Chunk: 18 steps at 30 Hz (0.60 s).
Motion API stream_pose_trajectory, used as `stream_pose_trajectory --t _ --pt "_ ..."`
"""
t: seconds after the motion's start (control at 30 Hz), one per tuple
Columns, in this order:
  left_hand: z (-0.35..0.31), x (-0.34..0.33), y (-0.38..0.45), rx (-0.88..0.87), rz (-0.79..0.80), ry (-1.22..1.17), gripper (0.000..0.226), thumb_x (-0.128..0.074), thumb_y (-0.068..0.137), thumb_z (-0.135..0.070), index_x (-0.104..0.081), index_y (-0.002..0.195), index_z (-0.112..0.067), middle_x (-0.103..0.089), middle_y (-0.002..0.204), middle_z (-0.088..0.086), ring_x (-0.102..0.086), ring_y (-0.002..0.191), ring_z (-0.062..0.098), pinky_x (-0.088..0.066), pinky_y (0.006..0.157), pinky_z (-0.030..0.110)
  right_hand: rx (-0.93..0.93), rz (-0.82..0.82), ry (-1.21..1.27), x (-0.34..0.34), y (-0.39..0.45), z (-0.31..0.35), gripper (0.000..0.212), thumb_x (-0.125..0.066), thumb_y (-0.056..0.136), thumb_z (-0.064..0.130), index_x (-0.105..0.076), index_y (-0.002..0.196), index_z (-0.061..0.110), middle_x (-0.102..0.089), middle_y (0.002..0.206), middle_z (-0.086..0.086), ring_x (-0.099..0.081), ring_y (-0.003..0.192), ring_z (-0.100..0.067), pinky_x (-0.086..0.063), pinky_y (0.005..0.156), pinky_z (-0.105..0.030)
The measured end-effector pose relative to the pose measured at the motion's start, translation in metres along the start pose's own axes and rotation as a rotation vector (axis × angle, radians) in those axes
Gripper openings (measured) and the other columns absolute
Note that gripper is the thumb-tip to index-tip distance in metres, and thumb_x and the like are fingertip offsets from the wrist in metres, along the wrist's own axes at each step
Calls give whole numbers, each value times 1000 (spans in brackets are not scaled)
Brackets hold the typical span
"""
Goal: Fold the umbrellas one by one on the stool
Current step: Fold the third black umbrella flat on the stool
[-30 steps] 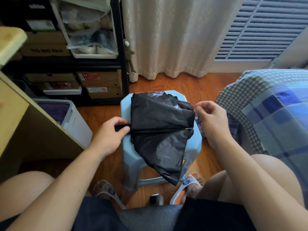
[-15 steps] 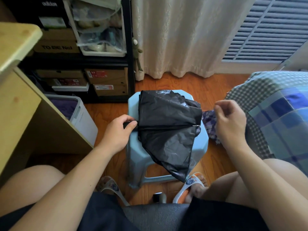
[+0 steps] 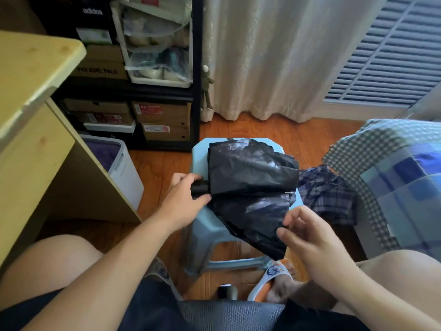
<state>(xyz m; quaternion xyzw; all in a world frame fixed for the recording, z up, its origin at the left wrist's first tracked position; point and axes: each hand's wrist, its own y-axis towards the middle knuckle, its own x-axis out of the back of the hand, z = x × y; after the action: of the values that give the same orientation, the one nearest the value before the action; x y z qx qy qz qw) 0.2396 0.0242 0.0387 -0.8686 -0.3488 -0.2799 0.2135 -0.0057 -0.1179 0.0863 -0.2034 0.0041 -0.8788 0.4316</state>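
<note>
A black umbrella (image 3: pixel 250 185), collapsed with its canopy loose and crumpled, lies across the light blue plastic stool (image 3: pixel 202 225). Its lower flap hangs over the stool's front edge. My left hand (image 3: pixel 183 201) grips the black handle at the umbrella's left end. At the hanging flap's right edge is my right hand (image 3: pixel 307 235), thumb and forefinger spread apart and just touching the fabric. A second umbrella (image 3: pixel 327 194), dark blue plaid, lies to the right of the stool against the bed.
A wooden desk (image 3: pixel 35 139) and a white bin (image 3: pixel 124 173) stand to the left. A black shelf (image 3: pixel 162 96) with shoe boxes is behind the stool, a curtain beside it. A bed with a checked blanket (image 3: pixel 393 168) fills the right. My slippered feet flank the stool's legs.
My right hand has left the umbrella's tip end and come down to the hanging lower flap. My left hand keeps its hold on the handle.
</note>
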Motion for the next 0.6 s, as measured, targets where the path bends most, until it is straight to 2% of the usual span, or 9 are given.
stream_pose_trajectory --t 0.07,0.17,0.23,0.27,0.33,0.4,0.5,0.53,0.6 --pt "4 5 -2 -60 -1 -12 42 -74 92 -19 -58 131 -20 -56 127 -1 -54 117 17 -37 95 23 69 -42 102 5 5 15 27 -63 95 -8 -60 82 16 -55 66 5 -46 62 -4 -38 58 -16" --pt "6 13 -4 -57 123 -8 27 -68 97 -34 -63 122 -26 -71 108 -5 -66 101 15 -52 87 33 163 -87 128 12 14 34 28 -61 98 -1 -67 87 24 -57 74 4 -50 71 -7 -42 63 -14" --pt "5 19 -6 -33 217 1 20 -60 101 -43 -64 116 -30 -71 91 -7 -67 85 12 -55 79 36 184 -121 131 17 19 46 17 -63 98 11 -71 91 25 -63 79 4 -55 75 -6 -45 66 -15" --pt "5 20 -6 -35 233 8 21 -57 102 -44 -65 114 -30 -70 90 -10 -66 85 10 -54 80 36 165 -107 160 19 19 53 7 -65 96 23 -72 96 25 -67 85 4 -59 79 -8 -48 69 -18" --pt "5 18 -6 -46 209 37 24 -57 102 -44 -67 116 -28 -68 103 -11 -63 98 10 -52 89 36 122 -36 257 23 21 60 30 -67 85 44 -72 111 28 -74 101 -1 -68 92 -17 -57 77 -26" --pt "8 12 -4 -57 101 157 32 -57 101 -45 -65 125 -25 -56 113 -5 -55 106 15 -45 91 33 134 -9 255 26 23 60 52 -69 81 42 -62 131 29 -74 110 -7 -71 100 -21 -60 84 -29" --pt "9 2 -2 -79 -57 286 39 -57 99 -50 -64 128 -24 -49 111 -1 -50 109 20 -41 90 34 206 32 5 25 23 51 74 -78 81 42 -47 147 32 -73 101 1 -71 93 -10 -56 86 -22" --pt "9 0 -1 -92 -101 313 39 -57 98 -52 -65 125 -24 -52 110 0 -51 109 23 -42 90 35 206 32 -73 22 23 49 70 -78 84 33 -48 147 30 -72 90 7 -68 84 -4 -53 81 -17" --pt "7 -4 2 -114 -177 385 42 -56 97 -56 -66 123 -24 -56 109 1 -52 108 25 -44 88 38 201 -17 -172 19 26 42 52 -74 92 11 -57 138 29 -57 65 13 -54 62 0 -45 65 -11"
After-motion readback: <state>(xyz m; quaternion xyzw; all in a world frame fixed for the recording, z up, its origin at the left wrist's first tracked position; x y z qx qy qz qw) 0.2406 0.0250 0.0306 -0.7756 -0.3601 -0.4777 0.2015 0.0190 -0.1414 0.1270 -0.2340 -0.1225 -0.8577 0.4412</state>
